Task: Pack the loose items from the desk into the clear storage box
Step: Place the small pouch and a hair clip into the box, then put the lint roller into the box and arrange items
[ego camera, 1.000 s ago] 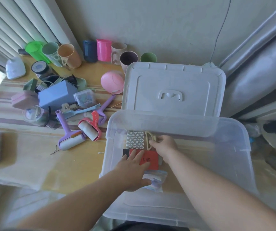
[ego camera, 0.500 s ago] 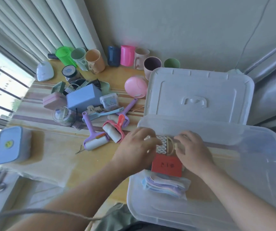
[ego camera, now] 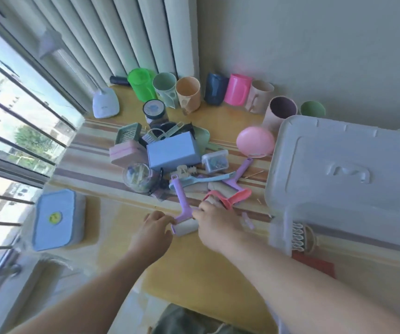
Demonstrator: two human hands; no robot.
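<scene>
The clear storage box point(ego camera: 281, 231) stands open at the right, its lid point(ego camera: 343, 165) leaning behind it. A white patterned piece point(ego camera: 297, 237) and a red card point(ego camera: 314, 264) lie inside. On the desk just left of the box lies a purple lint roller point(ego camera: 184, 208). My left hand point(ego camera: 154, 229) pinches the left end of its white roll. My right hand point(ego camera: 215, 225) is at the roll's other end, fingers curled over the roll of the red lint roller point(ego camera: 230, 198). The picture is blurred by motion.
Behind the rollers is a pile: blue box point(ego camera: 172, 150), small clear container point(ego camera: 214, 160), pink round case point(ego camera: 255, 142), pink box point(ego camera: 124, 153), round clear tub point(ego camera: 137, 177). Cups point(ego camera: 188, 95) line the wall. A blue-lidded box point(ego camera: 55, 219) sits near the window; a lamp base point(ego camera: 104, 102) stands farther back.
Both hands have left the storage box and moved left to the lint rollers on the desk. My view has swung left toward the window.
</scene>
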